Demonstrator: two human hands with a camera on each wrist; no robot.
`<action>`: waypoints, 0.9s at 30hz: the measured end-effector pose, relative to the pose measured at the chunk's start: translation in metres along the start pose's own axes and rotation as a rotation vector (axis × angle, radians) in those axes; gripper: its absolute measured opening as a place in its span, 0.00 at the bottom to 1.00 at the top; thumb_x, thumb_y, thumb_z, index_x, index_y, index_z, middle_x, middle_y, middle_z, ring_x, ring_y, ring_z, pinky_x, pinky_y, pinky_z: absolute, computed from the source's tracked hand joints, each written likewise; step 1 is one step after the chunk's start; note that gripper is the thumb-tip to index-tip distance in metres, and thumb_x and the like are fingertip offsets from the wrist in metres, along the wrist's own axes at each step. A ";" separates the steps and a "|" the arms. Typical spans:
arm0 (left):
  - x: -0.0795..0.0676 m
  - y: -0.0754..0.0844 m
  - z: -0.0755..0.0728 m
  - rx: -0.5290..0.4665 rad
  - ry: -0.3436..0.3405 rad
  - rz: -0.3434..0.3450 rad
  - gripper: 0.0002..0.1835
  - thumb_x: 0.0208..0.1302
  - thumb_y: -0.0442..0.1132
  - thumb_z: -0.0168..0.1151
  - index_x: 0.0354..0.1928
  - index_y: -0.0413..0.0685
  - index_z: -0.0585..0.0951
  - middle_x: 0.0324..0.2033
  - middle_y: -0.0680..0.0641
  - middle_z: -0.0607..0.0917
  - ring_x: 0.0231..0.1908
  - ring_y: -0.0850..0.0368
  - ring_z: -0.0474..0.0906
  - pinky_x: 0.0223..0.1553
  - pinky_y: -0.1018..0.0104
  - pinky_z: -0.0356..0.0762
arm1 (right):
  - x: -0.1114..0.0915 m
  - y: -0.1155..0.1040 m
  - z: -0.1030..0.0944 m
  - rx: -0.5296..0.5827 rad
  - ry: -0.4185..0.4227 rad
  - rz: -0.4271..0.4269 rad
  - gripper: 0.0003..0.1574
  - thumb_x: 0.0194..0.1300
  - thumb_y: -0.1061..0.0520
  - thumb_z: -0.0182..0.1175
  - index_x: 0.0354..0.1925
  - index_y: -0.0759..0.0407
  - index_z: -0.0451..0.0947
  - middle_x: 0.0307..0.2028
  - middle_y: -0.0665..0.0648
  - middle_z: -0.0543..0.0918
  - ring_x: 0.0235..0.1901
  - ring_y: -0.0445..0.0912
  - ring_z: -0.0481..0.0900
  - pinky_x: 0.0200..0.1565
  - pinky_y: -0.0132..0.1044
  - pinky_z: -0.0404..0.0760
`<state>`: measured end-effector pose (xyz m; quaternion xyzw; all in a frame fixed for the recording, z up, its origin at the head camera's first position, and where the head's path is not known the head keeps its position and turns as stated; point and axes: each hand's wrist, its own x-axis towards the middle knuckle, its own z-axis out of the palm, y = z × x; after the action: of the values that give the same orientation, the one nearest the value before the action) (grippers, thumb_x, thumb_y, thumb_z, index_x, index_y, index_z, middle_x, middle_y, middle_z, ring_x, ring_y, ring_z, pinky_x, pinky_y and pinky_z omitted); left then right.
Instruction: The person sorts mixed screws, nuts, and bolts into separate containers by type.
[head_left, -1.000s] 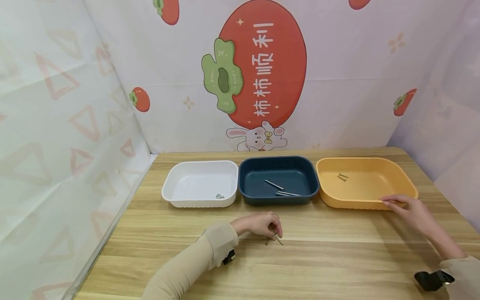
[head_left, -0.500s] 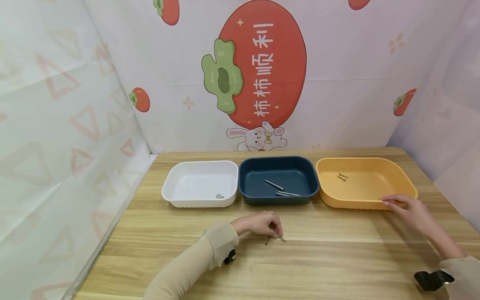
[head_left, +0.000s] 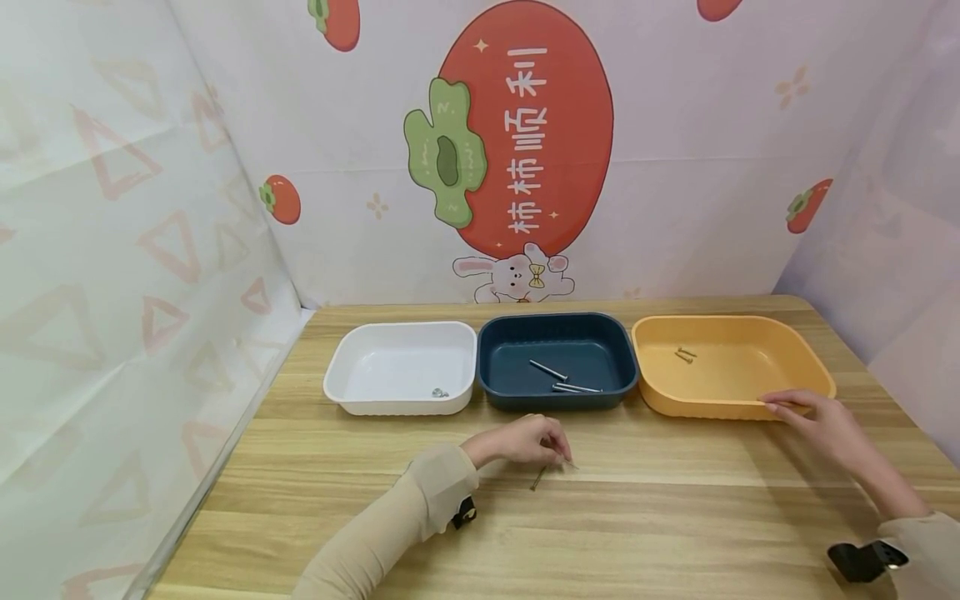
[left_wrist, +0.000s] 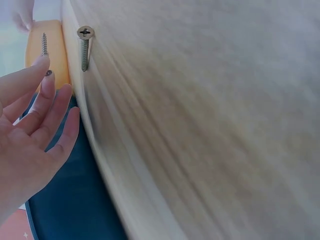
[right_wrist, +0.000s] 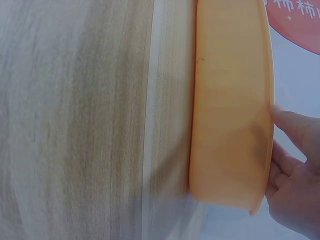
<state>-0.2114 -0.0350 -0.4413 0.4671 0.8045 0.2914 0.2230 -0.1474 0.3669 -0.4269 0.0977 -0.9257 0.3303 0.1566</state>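
My left hand (head_left: 531, 440) pinches a screw (left_wrist: 44, 45) between thumb and index finger, just in front of the dark blue tray; the other fingers are spread in the left wrist view. A second screw (left_wrist: 85, 47) with a cross-slot head lies on the wooden table below that hand. At the right, my right hand (head_left: 821, 425) grips the near rim of the yellow tray (right_wrist: 232, 110) between thumb and fingers. Inside the yellow tray, toward its left side, lie small brass-coloured screws (head_left: 685, 356).
A white tray (head_left: 397, 407) with small metal nuts (head_left: 440, 392) stands at the left of the row. Beside it, the dark blue tray (head_left: 558, 402) holds several long bolts (head_left: 549, 370). The trays stand side by side on the wooden table (head_left: 637, 533), before a printed backdrop.
My left hand has risen slightly and moved a little right, lifting the pinched screw away from the one on the table. My right hand stays on the yellow tray's rim.
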 end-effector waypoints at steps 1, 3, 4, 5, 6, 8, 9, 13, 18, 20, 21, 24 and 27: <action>0.000 0.000 0.000 0.001 0.006 0.000 0.05 0.54 0.29 0.60 0.33 0.41 0.81 0.32 0.50 0.80 0.33 0.72 0.73 0.38 0.82 0.69 | 0.000 0.000 0.000 -0.002 0.000 0.001 0.08 0.58 0.60 0.58 0.35 0.66 0.78 0.33 0.21 0.66 0.37 0.13 0.57 0.31 0.17 0.61; 0.001 0.002 -0.001 -0.005 0.015 -0.004 0.05 0.54 0.29 0.60 0.34 0.41 0.81 0.33 0.50 0.80 0.33 0.70 0.74 0.38 0.82 0.69 | 0.000 0.000 0.000 0.003 -0.004 0.002 0.08 0.59 0.60 0.57 0.35 0.66 0.78 0.33 0.21 0.66 0.37 0.13 0.57 0.30 0.17 0.61; 0.001 0.002 -0.001 -0.007 0.019 -0.003 0.06 0.54 0.29 0.60 0.34 0.41 0.81 0.33 0.50 0.80 0.33 0.70 0.74 0.38 0.82 0.69 | 0.000 -0.001 0.000 0.003 -0.004 0.001 0.08 0.59 0.60 0.57 0.35 0.66 0.78 0.33 0.21 0.66 0.37 0.13 0.57 0.31 0.17 0.61; 0.001 0.003 -0.001 -0.007 0.025 -0.004 0.06 0.54 0.29 0.60 0.35 0.40 0.81 0.33 0.49 0.80 0.33 0.69 0.74 0.37 0.82 0.70 | 0.000 -0.001 0.000 0.004 -0.006 -0.001 0.09 0.59 0.60 0.57 0.35 0.66 0.77 0.34 0.21 0.66 0.37 0.13 0.57 0.31 0.17 0.61; 0.001 0.003 -0.001 -0.007 0.031 -0.003 0.06 0.54 0.29 0.60 0.35 0.40 0.81 0.33 0.49 0.80 0.33 0.69 0.74 0.37 0.82 0.70 | 0.000 -0.001 0.000 0.006 -0.006 -0.003 0.09 0.59 0.60 0.57 0.35 0.66 0.77 0.34 0.21 0.66 0.37 0.13 0.57 0.31 0.17 0.61; 0.002 0.004 -0.002 -0.006 0.045 -0.001 0.06 0.55 0.29 0.59 0.35 0.40 0.81 0.33 0.49 0.79 0.32 0.68 0.74 0.36 0.82 0.70 | 0.000 -0.002 0.001 0.009 -0.003 -0.008 0.09 0.59 0.60 0.57 0.35 0.66 0.77 0.34 0.21 0.66 0.37 0.13 0.58 0.31 0.17 0.61; 0.002 0.004 -0.002 -0.001 0.052 0.001 0.06 0.55 0.29 0.59 0.35 0.40 0.81 0.33 0.49 0.79 0.32 0.69 0.74 0.36 0.82 0.70 | 0.000 -0.001 0.001 0.012 -0.002 -0.010 0.08 0.59 0.60 0.57 0.35 0.65 0.77 0.34 0.21 0.67 0.37 0.13 0.58 0.31 0.17 0.61; 0.004 0.006 -0.002 0.020 0.081 0.000 0.06 0.55 0.30 0.58 0.35 0.41 0.81 0.32 0.50 0.79 0.32 0.70 0.72 0.36 0.83 0.69 | 0.000 0.000 0.001 0.019 0.002 -0.014 0.07 0.58 0.61 0.57 0.34 0.65 0.78 0.33 0.22 0.68 0.37 0.14 0.59 0.31 0.17 0.61; 0.008 0.008 -0.001 0.030 0.117 -0.013 0.05 0.56 0.31 0.59 0.35 0.42 0.82 0.32 0.51 0.79 0.33 0.69 0.73 0.37 0.81 0.70 | -0.001 0.000 0.001 0.017 0.012 -0.017 0.07 0.58 0.62 0.58 0.34 0.66 0.78 0.33 0.22 0.68 0.37 0.14 0.59 0.31 0.16 0.61; 0.010 0.009 0.000 0.025 0.126 -0.018 0.06 0.56 0.31 0.59 0.35 0.42 0.82 0.32 0.51 0.79 0.33 0.69 0.73 0.37 0.80 0.70 | -0.001 -0.001 0.001 0.014 0.015 -0.017 0.07 0.58 0.61 0.57 0.34 0.66 0.78 0.33 0.21 0.68 0.37 0.13 0.59 0.31 0.16 0.61; 0.011 0.010 0.001 0.020 0.130 -0.022 0.06 0.56 0.31 0.59 0.35 0.42 0.82 0.32 0.51 0.78 0.33 0.69 0.72 0.37 0.81 0.70 | -0.001 -0.001 0.001 0.014 0.013 -0.017 0.08 0.59 0.61 0.57 0.34 0.66 0.77 0.33 0.21 0.67 0.37 0.13 0.59 0.31 0.16 0.61; 0.014 0.013 0.001 0.022 0.141 -0.027 0.06 0.56 0.32 0.59 0.35 0.43 0.82 0.32 0.52 0.78 0.32 0.71 0.71 0.36 0.82 0.69 | -0.001 -0.001 0.002 0.007 0.020 -0.020 0.07 0.58 0.61 0.57 0.34 0.65 0.77 0.33 0.21 0.67 0.37 0.13 0.59 0.31 0.17 0.61; 0.018 0.017 0.002 0.026 0.155 -0.023 0.06 0.56 0.33 0.59 0.35 0.43 0.82 0.31 0.52 0.78 0.31 0.71 0.71 0.35 0.83 0.69 | -0.001 -0.001 0.001 0.018 0.015 -0.022 0.07 0.58 0.61 0.57 0.34 0.64 0.78 0.33 0.21 0.68 0.37 0.13 0.59 0.31 0.17 0.61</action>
<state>-0.2079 -0.0124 -0.4332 0.4367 0.8284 0.3136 0.1572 -0.1466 0.3660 -0.4276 0.1066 -0.9203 0.3377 0.1663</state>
